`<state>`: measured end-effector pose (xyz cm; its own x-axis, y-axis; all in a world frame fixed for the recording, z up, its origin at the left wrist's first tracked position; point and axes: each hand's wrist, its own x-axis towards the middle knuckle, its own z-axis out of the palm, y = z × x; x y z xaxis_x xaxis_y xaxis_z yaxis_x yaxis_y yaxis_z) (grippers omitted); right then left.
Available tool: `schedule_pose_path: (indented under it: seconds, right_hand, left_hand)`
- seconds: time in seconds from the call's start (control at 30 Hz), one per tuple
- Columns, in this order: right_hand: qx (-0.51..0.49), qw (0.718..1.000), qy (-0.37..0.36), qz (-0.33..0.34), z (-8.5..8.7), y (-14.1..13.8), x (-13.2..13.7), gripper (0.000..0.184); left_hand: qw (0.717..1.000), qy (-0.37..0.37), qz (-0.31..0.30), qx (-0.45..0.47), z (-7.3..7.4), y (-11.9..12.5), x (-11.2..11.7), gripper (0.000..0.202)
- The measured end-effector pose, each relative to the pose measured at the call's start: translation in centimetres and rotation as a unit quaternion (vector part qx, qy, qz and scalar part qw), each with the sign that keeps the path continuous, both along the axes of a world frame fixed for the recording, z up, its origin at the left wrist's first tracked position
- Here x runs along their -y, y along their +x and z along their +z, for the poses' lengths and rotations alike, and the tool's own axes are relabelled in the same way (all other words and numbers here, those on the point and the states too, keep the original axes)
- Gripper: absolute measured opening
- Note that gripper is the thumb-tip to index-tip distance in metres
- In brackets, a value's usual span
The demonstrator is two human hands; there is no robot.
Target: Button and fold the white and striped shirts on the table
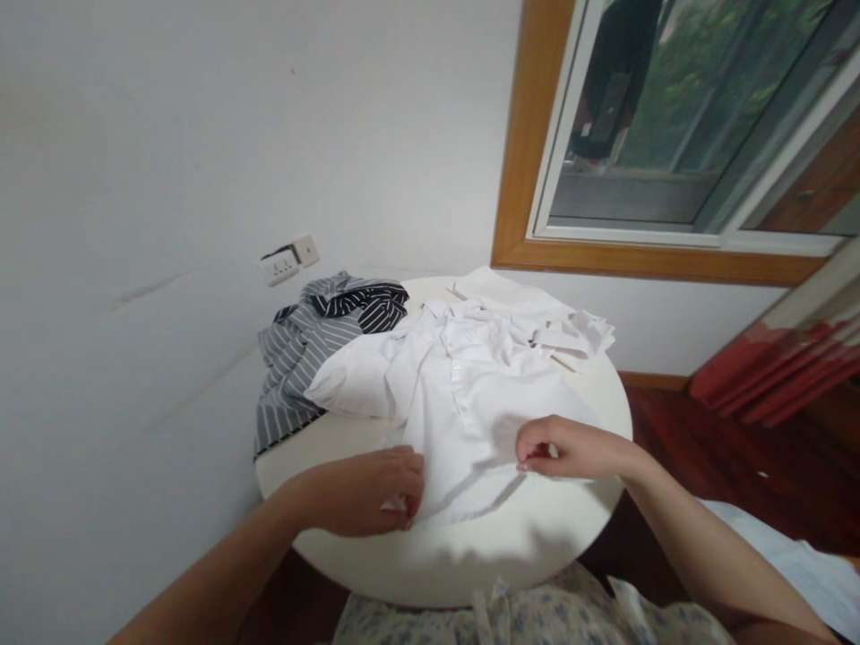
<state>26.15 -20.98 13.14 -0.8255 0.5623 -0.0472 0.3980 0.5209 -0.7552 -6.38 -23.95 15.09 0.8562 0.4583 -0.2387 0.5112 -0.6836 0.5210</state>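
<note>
Floral cloth (537, 618) is seen at the bottom edge, just before the round white table (524, 555). On the table a white shirt (463, 394) is spread, button front up. Its near hem is gripped by the left hand (366, 493), fingers curled shut around the fabric, and pinched by the right hand (564, 448) between thumb and fingertips. A striped garment (302, 358) is heaped at the table's far left, touching the shirt.

With left hand (373, 488) and right hand (564, 448) I am gripping the near edge of the shirt (463, 394), which is lying on the table (524, 537) beyond my grip, the other garment (309, 349) lying beyond it, leftward.
</note>
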Motion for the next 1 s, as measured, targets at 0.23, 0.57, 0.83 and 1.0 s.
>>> schedule_pose_path:
  seconds: [0.23,0.57,0.83,1.0]
  right_hand:
    - [-0.090,0.989,-0.005,-0.115,0.6,0.8,0.4,0.023]
    - [0.035,0.999,0.001,0.000,-0.6,-0.1,0.3,0.028]
    - [0.176,0.877,0.205,-0.397,-4.5,6.4,-7.1,0.041]
    - [0.084,0.930,0.141,-0.329,-6.0,5.8,-6.7,0.045]
  left_hand:
    - [0.996,-0.030,-0.012,-0.088,-1.4,1.6,0.3,0.008]
    - [0.969,0.125,0.207,-0.049,0.3,-0.8,-1.9,0.037]
    - [0.884,0.185,0.428,-0.027,-5.6,-3.3,-2.3,0.044]
    - [0.901,0.112,0.411,0.083,-7.3,-2.4,-1.4,0.027]
